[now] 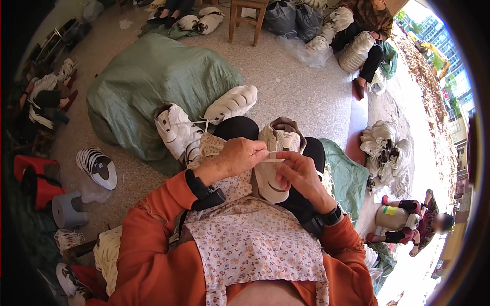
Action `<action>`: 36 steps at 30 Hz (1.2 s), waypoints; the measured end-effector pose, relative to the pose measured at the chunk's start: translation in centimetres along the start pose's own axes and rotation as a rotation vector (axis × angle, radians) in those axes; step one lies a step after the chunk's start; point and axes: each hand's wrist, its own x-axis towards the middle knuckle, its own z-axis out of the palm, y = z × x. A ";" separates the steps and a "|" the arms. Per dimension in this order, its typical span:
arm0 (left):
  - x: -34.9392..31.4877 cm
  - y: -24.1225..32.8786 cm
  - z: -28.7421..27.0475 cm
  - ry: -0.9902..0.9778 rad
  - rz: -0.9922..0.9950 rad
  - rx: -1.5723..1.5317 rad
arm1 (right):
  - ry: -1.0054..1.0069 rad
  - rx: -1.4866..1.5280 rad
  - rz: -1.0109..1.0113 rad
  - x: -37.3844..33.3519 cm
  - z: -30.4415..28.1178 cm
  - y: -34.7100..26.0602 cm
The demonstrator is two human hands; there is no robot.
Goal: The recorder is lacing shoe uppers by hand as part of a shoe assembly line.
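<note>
"One white shoe (266, 178) is closest to us, resting on our lap. Where do our hands sit around it?"

"Right above it. Our left hand (239, 157) comes in over its left edge, and our right hand (301, 174) over its right side. Between the fingertips runs a short white lace (273, 155), across the middle of the shoe."

"How are we holding that lace?"

"We pinch it from both sides. The left thumb and fingers are pressed together on one end; the right thumb and forefinger pinch the other, with the remaining right fingers curled over the shoe. We can't tell whether those touch it."

"And just around us?"

"We have a flowered apron (255, 239) under our forearms, and a black band on each wrist. By our left knee are two more white shoes, one (173, 133) nearer and one (232, 104) farther off, with a lace running between them. They lie against a big green sheet (158, 71)."

"Farther out?"

"On our left we see a red stool (26, 168) and a grey stool (70, 210); ahead, a wooden stool (247, 6); on our right, a pile of white shoes (385, 150) and a person (411, 224) beside a tan bundle (392, 218)."
</note>
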 end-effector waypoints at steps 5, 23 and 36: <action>0.2 -0.1 -0.1 -0.040 -0.016 0.001 | -0.006 -0.030 -0.015 0.0 0.0 0.0; 1.7 -0.3 0.1 -0.073 -0.030 -0.106 | 0.017 0.007 -0.024 -0.2 0.7 0.3; 1.2 1.0 0.5 0.046 0.227 0.302 | 0.072 -0.264 -0.031 -0.3 1.2 -0.9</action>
